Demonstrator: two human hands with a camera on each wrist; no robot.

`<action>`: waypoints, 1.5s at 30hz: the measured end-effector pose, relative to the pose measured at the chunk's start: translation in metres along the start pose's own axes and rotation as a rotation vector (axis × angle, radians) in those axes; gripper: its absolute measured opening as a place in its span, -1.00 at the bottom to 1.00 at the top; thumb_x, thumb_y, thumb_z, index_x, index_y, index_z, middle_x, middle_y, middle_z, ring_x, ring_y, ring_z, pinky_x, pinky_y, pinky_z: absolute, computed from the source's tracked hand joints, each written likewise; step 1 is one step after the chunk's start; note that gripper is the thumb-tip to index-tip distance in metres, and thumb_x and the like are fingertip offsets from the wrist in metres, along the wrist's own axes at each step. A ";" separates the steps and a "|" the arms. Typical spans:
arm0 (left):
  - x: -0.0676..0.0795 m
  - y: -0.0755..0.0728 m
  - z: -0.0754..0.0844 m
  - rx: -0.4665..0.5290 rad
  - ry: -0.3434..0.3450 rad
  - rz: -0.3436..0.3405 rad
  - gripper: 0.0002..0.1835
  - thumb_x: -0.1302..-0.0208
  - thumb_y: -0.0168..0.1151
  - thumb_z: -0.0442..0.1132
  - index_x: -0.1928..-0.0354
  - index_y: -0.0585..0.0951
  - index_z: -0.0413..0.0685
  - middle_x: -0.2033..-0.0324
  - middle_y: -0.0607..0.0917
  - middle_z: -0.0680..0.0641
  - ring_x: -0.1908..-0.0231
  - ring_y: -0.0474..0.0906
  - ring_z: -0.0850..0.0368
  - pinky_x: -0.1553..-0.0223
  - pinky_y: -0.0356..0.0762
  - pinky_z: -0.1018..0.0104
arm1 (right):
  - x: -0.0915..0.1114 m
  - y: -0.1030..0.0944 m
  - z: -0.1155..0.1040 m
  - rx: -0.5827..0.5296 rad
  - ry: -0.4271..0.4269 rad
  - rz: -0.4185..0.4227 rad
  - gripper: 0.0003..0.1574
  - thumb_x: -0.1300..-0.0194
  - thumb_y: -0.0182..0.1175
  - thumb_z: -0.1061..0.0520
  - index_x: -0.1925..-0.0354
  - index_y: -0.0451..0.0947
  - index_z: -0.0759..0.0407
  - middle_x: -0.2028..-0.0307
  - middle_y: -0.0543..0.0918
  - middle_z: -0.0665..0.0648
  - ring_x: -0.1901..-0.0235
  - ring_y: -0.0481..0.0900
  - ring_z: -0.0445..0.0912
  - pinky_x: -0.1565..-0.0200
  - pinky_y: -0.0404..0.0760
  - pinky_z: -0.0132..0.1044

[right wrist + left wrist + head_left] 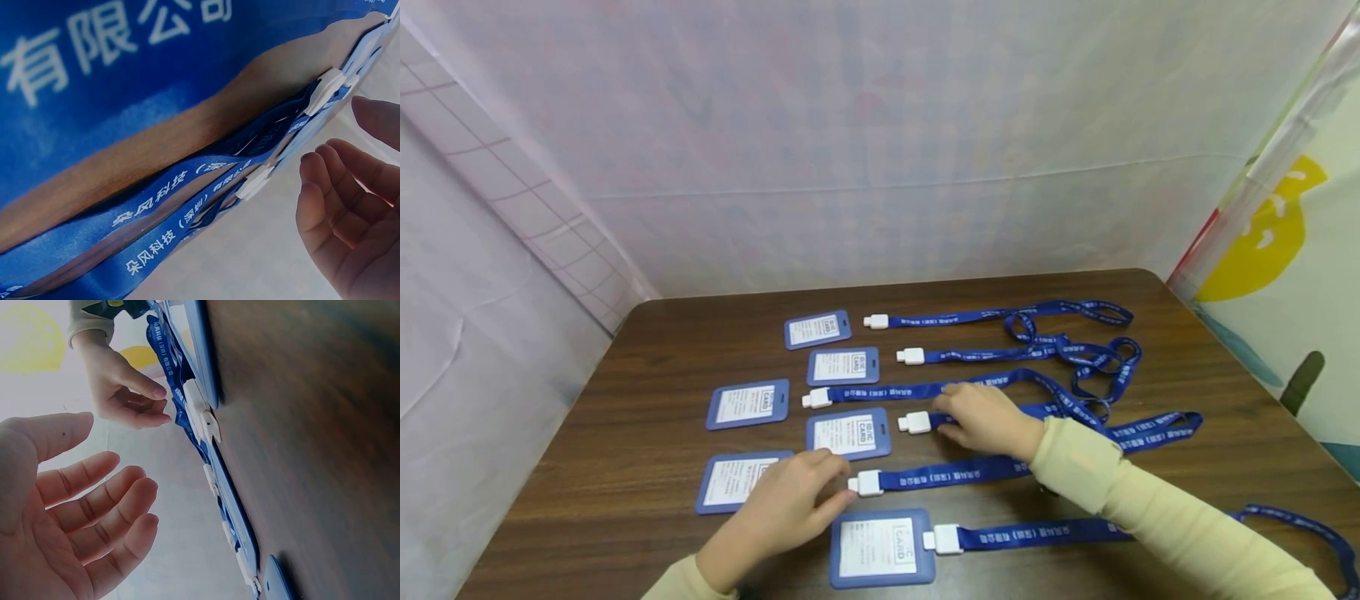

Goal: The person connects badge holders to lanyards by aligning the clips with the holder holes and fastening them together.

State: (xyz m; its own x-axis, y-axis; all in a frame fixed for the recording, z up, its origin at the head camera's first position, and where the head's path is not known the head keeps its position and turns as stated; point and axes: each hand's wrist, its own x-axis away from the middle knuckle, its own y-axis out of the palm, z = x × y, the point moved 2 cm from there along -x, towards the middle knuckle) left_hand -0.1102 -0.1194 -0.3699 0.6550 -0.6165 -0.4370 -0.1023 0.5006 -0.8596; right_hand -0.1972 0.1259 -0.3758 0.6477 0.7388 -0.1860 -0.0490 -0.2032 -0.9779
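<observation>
In the head view my left hand point(797, 500) hovers over a blue ID card holder point(718, 483), partly covering it. A white lanyard clip point(869, 482) lies just beyond its fingertips. My left hand point(81, 512) has relaxed, spread fingers with nothing in them in the left wrist view. My right hand point(988, 418) is above the blue lanyards, beside a white clip point(916, 422). Its fingers point(319, 206) are loosely bent and empty in the right wrist view. Nearest me, a card holder point(845, 554) lies with a lanyard clip point(949, 539) at its slotted end.
Several more card holders, such as the back one point(842, 323), lie in a staggered group on the brown wooden table point(647, 375). Blue lanyards point(985, 317) stretch to the right, their ends looped and overlapping. A pale cloth point(850, 233) hangs behind the table.
</observation>
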 end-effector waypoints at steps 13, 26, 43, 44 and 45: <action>0.000 0.000 0.002 -0.002 -0.017 -0.033 -0.83 -0.01 0.32 -0.19 0.36 0.57 -0.08 0.59 0.46 0.17 0.61 0.26 0.40 0.65 0.25 0.59 | -0.008 0.002 0.000 0.045 -0.048 -0.006 -0.68 0.06 0.38 0.07 0.32 0.59 0.19 0.47 0.52 0.03 0.48 0.48 -0.13 0.51 0.52 -0.35; -0.001 -0.002 0.001 -0.008 -0.011 -0.021 -0.84 -0.02 0.31 -0.18 0.37 0.56 -0.07 0.60 0.45 0.16 0.62 0.24 0.39 0.66 0.25 0.57 | -0.018 0.008 -0.001 0.045 -0.042 -0.073 -0.65 0.03 0.37 0.03 0.29 0.60 0.20 0.41 0.58 0.07 0.43 0.53 -0.11 0.43 0.56 -0.31; 0.001 0.000 -0.001 -0.012 -0.010 -0.002 -0.84 -0.01 0.31 -0.18 0.38 0.56 -0.06 0.59 0.47 0.15 0.61 0.27 0.38 0.65 0.27 0.57 | -0.027 0.016 -0.005 0.042 -0.063 -0.119 -0.73 0.01 0.36 0.01 0.37 0.60 0.14 0.51 0.55 -0.01 0.51 0.48 -0.16 0.49 0.51 -0.36; 0.001 0.000 -0.001 -0.013 -0.010 -0.002 -0.84 -0.01 0.31 -0.18 0.38 0.56 -0.06 0.58 0.48 0.15 0.61 0.28 0.38 0.65 0.27 0.57 | -0.027 0.016 -0.005 0.041 -0.065 -0.117 -0.73 0.01 0.36 0.01 0.38 0.59 0.14 0.51 0.54 -0.01 0.52 0.48 -0.16 0.50 0.51 -0.35; 0.001 0.000 -0.002 -0.015 -0.010 0.001 -0.83 -0.01 0.31 -0.17 0.38 0.56 -0.06 0.58 0.49 0.14 0.61 0.29 0.37 0.65 0.28 0.57 | -0.027 0.017 -0.005 0.040 -0.067 -0.116 -0.74 0.01 0.36 0.02 0.39 0.59 0.14 0.52 0.54 -0.01 0.52 0.48 -0.15 0.51 0.50 -0.35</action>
State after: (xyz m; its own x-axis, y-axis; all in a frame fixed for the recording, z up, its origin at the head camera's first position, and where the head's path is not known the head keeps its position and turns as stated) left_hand -0.1110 -0.1208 -0.3704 0.6621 -0.6100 -0.4353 -0.1145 0.4917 -0.8632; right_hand -0.2116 0.0992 -0.3865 0.5989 0.7971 -0.0765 -0.0080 -0.0895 -0.9960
